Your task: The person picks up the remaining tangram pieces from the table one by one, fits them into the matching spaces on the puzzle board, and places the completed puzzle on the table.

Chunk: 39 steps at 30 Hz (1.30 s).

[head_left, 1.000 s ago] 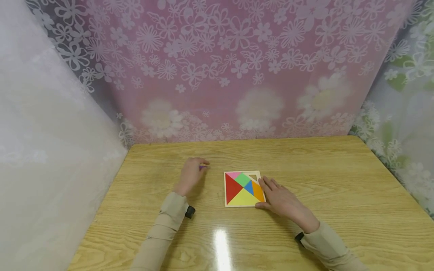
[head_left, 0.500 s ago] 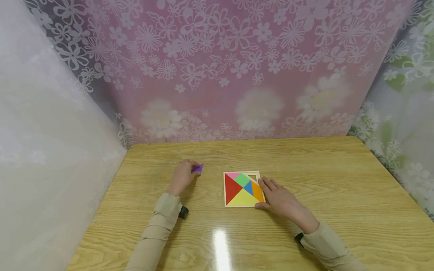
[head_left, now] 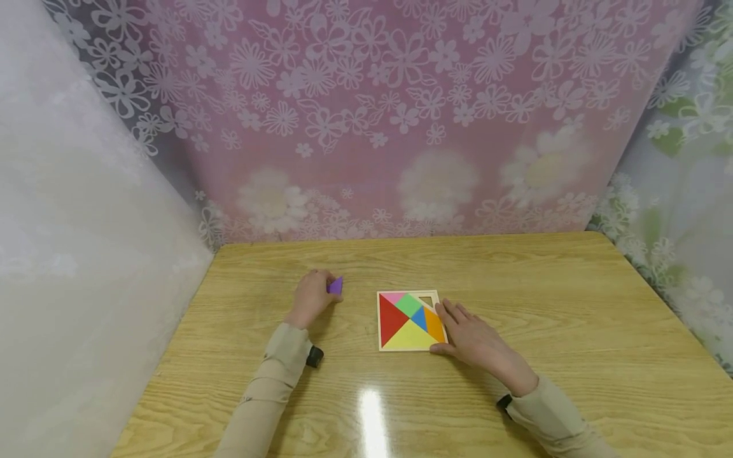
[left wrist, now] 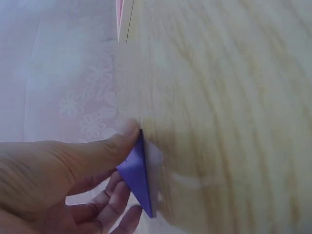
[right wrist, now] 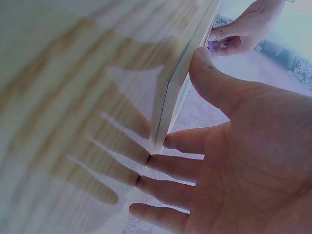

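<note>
My left hand (head_left: 311, 298) pinches a purple triangular tangram piece (head_left: 336, 286) between thumb and fingers, left of the tangram tray. In the left wrist view the triangle (left wrist: 135, 170) stands nearly on edge against the table, thumb on one side. The pale wooden tray (head_left: 401, 350) lies flat, with red, yellow, green, pink, blue and orange pieces in it. A triangular gap (head_left: 426, 301) shows bare at its upper right corner. My right hand (head_left: 478, 340) rests at the tray's right edge, fingers extended. In the right wrist view, its thumb and some fingertips touch the tray's side (right wrist: 178, 73).
The wooden table (head_left: 544, 280) runs back to a pink floral curtain (head_left: 355, 140). A whitish sheet (head_left: 103, 254) hangs at the left, and another floral curtain (head_left: 681, 210) at the right. Light glares on the table's front part.
My left hand has shifted left and slightly down, then a little back right, turning the purple triangle so more of its face shows. The right hand and tray have hardly moved.
</note>
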{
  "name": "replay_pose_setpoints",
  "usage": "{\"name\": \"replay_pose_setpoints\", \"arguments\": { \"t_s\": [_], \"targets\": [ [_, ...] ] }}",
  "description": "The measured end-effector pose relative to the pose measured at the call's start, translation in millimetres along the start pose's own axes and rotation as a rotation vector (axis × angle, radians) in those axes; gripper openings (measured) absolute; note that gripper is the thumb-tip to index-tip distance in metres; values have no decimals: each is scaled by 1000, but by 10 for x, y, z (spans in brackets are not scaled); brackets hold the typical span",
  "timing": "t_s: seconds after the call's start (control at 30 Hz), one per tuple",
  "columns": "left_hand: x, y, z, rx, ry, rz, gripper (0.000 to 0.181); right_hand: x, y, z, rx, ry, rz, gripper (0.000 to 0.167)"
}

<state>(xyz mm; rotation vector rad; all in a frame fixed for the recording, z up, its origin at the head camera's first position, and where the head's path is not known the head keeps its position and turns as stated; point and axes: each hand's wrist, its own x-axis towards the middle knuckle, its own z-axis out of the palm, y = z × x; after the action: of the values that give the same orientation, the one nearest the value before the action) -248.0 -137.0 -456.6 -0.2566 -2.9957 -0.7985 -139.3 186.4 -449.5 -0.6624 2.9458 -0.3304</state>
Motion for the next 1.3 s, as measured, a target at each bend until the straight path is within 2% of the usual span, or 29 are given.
{"name": "replay_pose_setpoints", "arguments": {
  "t_s": [0.27,0.5,0.57,0.8,0.93,1.17,1.3],
  "targets": [
    [-10,4,12,-69,52,8,20,-6,4,3,0,-3,0,85],
    [-1,79,-19,-91,108,63,19,-10,7,5,-3,12,-11,85],
    [-15,121,-25,-106,123,92,21,-8,6,7,0,6,-9,85],
    [-52,301,11,-268,142,151,30,3,11,18,4,1,-4,85],
    [-46,411,69,-308,158,180,28,8,12,17,0,4,-4,85],
    [-21,615,179,-378,115,165,21,2,-2,18,2,6,-8,83],
    [-4,764,239,-416,101,190,16,1,-3,17,3,10,-8,83]
  ]
}}
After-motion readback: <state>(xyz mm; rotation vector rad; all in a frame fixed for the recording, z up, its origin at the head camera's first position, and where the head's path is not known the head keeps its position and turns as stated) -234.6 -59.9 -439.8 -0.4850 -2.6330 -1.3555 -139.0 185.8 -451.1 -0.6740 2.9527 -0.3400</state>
